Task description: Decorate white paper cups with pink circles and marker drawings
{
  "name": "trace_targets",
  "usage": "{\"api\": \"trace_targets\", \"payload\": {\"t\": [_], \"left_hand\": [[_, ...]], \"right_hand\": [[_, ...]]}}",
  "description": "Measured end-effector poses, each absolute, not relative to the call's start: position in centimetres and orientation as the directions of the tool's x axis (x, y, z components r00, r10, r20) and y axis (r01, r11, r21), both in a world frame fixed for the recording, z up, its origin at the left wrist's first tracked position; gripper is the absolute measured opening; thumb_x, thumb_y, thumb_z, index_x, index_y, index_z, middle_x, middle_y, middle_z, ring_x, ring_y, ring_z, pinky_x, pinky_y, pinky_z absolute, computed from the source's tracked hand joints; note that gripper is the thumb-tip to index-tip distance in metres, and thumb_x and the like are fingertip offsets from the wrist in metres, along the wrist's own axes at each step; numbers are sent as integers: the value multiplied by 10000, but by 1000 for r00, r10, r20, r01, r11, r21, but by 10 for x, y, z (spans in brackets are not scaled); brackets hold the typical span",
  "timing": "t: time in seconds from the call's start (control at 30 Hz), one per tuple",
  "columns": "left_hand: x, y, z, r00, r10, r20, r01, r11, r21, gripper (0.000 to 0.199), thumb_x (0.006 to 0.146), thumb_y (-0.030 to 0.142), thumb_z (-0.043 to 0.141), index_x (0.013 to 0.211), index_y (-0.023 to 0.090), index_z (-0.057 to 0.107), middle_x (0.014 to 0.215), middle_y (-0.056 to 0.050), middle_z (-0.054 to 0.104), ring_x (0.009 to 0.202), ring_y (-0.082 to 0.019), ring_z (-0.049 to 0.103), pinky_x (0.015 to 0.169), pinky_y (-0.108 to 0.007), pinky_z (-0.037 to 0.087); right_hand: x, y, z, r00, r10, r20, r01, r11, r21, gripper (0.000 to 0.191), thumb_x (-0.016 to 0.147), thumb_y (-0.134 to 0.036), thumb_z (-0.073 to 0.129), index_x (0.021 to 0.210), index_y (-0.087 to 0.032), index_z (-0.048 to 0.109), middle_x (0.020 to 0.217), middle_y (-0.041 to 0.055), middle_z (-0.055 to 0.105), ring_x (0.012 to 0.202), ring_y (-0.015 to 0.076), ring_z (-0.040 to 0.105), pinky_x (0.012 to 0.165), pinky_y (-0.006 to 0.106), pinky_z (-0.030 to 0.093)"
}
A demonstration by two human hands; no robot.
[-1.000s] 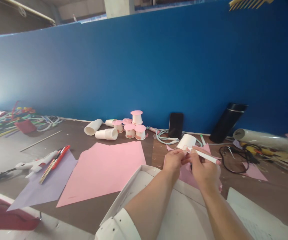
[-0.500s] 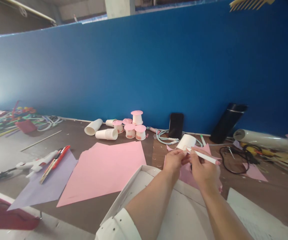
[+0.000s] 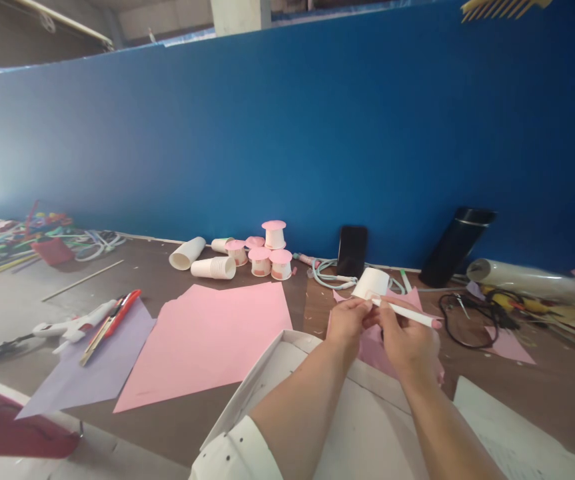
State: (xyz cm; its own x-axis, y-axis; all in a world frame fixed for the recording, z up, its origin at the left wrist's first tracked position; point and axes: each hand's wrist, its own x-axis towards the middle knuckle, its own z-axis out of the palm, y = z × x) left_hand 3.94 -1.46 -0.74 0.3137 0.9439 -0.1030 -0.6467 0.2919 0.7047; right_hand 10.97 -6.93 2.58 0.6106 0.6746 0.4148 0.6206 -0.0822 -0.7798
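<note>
A white paper cup (image 3: 371, 283) is upside down in front of me, with a faint pinkish outline low on its near side. My left hand (image 3: 348, 328) is closed on the cup's lower edge, fingertips pinched there. In my right hand (image 3: 410, 343) is a white marker (image 3: 410, 312) with a pink end, its tip against the cup's side. Pink paper pieces (image 3: 374, 350) lie under both hands. Farther left, several small cups with pink paper discs on top (image 3: 260, 261) are grouped, one stacked above the others.
Large pink sheets (image 3: 212, 340) cover the table's middle. To the left are a purple sheet (image 3: 92, 367), a red utility knife (image 3: 112, 323) and a white glue gun (image 3: 77, 327). Behind stand a phone (image 3: 352, 251) and a black bottle (image 3: 457, 247). A white tray (image 3: 252, 393) sits under my forearms.
The marker has shifted very slightly at the cup's side, and the outline there looks a little more visible. My left hand keeps its place on the cup.
</note>
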Motion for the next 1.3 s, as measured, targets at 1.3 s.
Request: {"api": "trace_targets", "payload": {"t": [1.3], "left_hand": [[41,-16,-5,311,947,-82,-611,265,746,315,535,356,838,645,126,654,638,-26,614,667,-155,615,795,-361,527]], "right_hand": [[115,-67,19,595,645,480,641,-20,-768,378,787,-457,534,932,-184,751,893,108,730,855,268,651,718,347,476]]}}
